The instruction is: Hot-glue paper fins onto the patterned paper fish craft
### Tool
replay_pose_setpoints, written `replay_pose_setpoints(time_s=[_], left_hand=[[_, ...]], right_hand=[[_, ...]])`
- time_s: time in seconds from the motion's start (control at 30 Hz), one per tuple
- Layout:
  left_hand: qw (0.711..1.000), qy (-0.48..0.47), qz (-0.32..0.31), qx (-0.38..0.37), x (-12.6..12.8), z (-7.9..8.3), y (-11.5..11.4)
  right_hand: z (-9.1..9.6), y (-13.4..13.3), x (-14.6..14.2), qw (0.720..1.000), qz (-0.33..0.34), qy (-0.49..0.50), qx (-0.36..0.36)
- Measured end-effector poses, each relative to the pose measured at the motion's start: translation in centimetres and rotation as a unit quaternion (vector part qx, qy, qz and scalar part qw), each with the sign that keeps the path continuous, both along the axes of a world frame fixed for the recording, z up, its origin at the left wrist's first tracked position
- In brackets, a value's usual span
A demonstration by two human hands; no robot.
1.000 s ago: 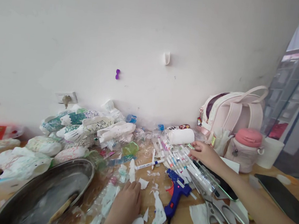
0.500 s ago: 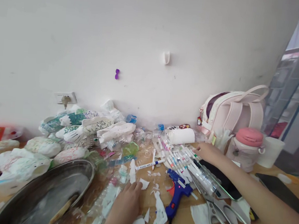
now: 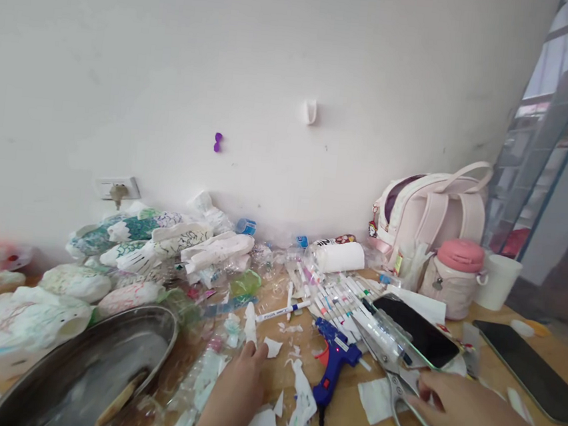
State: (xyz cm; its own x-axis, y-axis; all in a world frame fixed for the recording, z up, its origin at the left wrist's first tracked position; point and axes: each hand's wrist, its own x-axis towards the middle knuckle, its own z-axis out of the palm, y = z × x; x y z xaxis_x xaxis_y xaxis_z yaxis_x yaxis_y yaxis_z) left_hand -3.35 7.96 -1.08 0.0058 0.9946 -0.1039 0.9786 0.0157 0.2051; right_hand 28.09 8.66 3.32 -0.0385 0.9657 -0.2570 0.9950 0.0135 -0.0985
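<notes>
My left hand is low in the middle, back of the hand up. Its curled fingers close on the lower end of a narrow white paper strip. Torn white paper scraps lie just right of it. On the right, my right hand has its thumb and fingers bent around the handle of large metal scissors lying on the table. Part of the handle is hidden beneath this hand. Between the hands lies a blue hot glue gun, its red light on.
Many markers lie behind the glue gun, beside a black phone. A metal basin stands front left, with drawn-on white bundles behind it. A pink backpack, a pink-lidded jar and another dark phone are at right.
My right hand has come back from the markers toward me, down to the scissors' handle. My left hand stays at the paper strip. The view has turned slightly right.
</notes>
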Motion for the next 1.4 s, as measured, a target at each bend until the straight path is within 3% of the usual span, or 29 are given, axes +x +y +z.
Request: replay_pose_setpoints(time_s=[0.1, 0.23, 0.37, 0.5, 0.67, 0.87, 1.03, 1.17, 1.4], left_hand=[[1.000, 0.006, -0.011, 0.006, 0.2, 0.3, -0.1], [0.999, 0.009, -0.024, 0.023, 0.5, 0.2, -0.2], [0.999, 0.009, -0.025, 0.041, 0.8, 0.1, -0.2], [1.000, 0.006, -0.021, 0.022, 1.0, -0.1, -0.1], [1.000, -0.001, -0.017, -0.013, 1.1, -0.5, 0.2], [1.000, -0.008, -0.014, -0.003, 1.0, -0.6, 0.2], [1.000, -0.014, -0.007, 0.003, 1.0, -0.8, 0.3], [1.000, -0.014, -0.001, 0.003, 1.0, -1.0, 0.4], [0.999, -0.048, 0.000, -0.010, 0.6, -0.8, 0.5]], right_hand=[[-0.7, -0.8, -0.1, 1.000, 0.010, 0.003, -0.003], [-0.8, -1.7, -2.8, 0.998, 0.036, 0.055, -0.002], [-3.3, -1.8, -7.0, 0.974, 0.092, 0.208, -0.004], [-5.4, -0.3, -9.8, 0.969, 0.101, 0.224, 0.039], [-5.9, 0.9, -10.5, 0.959, 0.096, 0.251, 0.089], [-6.9, 0.9, -10.4, 0.940, 0.064, 0.292, 0.165], [-4.4, 1.7, -10.8, 0.901, 0.107, 0.370, 0.197], [-2.7, 3.0, -11.3, 0.881, 0.057, 0.411, 0.229], [-4.6, 5.2, -11.1, 0.794, 0.016, 0.579, 0.187]])
